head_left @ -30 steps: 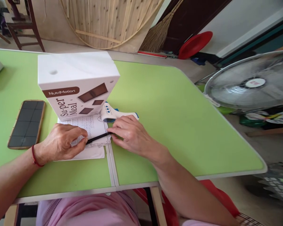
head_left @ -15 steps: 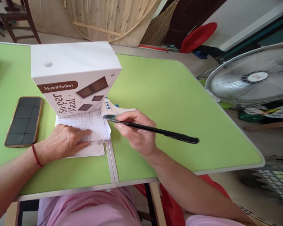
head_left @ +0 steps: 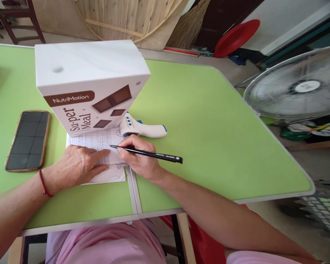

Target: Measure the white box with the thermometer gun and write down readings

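My right hand (head_left: pixel 140 157) grips a black pen (head_left: pixel 156 154), its tip over the right part of the written lines. Beneath it lies a sheet of paper (head_left: pixel 117 156) covered in small handwriting, on top of another sheet. My left hand (head_left: pixel 77 163) rests flat on the paper with fingers stretched out, holding nothing. A white box (head_left: pixel 82 104) printed "NutriMotion Su-per Meal" stands upright at the paper's far edge and hides part of it. Just beyond my right hand lies a white and blue infrared thermometer (head_left: pixel 145 130).
A phone (head_left: pixel 29 141) in a worn case lies left of the paper on the green table (head_left: pixel 209 128). A metal seam crosses the tabletop near my right hand. Past the right edge stands a large fan (head_left: pixel 305 88); a red basin (head_left: pixel 236 38) is on the floor behind.
My right hand has moved left and slightly down with the pen, bringing the tip from beside the thermometer to over the handwriting. More of the thermometer shows now. My left hand stays on the paper.
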{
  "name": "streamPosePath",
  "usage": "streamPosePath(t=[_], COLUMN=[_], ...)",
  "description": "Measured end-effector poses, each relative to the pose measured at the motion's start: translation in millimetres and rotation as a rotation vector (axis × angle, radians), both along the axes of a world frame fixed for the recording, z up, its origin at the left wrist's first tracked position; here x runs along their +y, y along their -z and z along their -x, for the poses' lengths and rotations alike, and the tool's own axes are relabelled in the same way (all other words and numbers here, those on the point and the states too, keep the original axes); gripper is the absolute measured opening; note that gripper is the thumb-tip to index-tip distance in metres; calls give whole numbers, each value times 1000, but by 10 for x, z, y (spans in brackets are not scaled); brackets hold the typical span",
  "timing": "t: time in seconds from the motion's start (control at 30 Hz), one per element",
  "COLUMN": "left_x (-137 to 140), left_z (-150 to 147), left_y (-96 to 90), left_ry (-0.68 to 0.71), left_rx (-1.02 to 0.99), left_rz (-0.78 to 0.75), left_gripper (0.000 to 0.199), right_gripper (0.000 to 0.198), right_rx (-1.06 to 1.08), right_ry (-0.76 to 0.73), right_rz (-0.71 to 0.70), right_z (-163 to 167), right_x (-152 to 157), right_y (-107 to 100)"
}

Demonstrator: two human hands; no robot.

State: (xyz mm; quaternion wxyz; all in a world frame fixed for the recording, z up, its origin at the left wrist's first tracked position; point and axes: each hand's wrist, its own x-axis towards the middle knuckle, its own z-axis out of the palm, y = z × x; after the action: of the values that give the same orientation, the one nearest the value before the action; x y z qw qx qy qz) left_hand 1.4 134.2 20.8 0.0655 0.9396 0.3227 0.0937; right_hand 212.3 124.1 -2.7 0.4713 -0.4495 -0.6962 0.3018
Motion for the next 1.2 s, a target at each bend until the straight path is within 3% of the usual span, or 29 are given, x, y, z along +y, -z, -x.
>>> streamPosePath(t=[1.2], left_x=[7], left_z=[-2], left_y=[22], left_ry=[6], left_rx=[-45], left_rz=[25], left_gripper=[29], right_gripper=[14], right_rx=[-84], right_ry=[25], right_rz=[12], right_z=[7], right_x=[9], right_y=[-21])
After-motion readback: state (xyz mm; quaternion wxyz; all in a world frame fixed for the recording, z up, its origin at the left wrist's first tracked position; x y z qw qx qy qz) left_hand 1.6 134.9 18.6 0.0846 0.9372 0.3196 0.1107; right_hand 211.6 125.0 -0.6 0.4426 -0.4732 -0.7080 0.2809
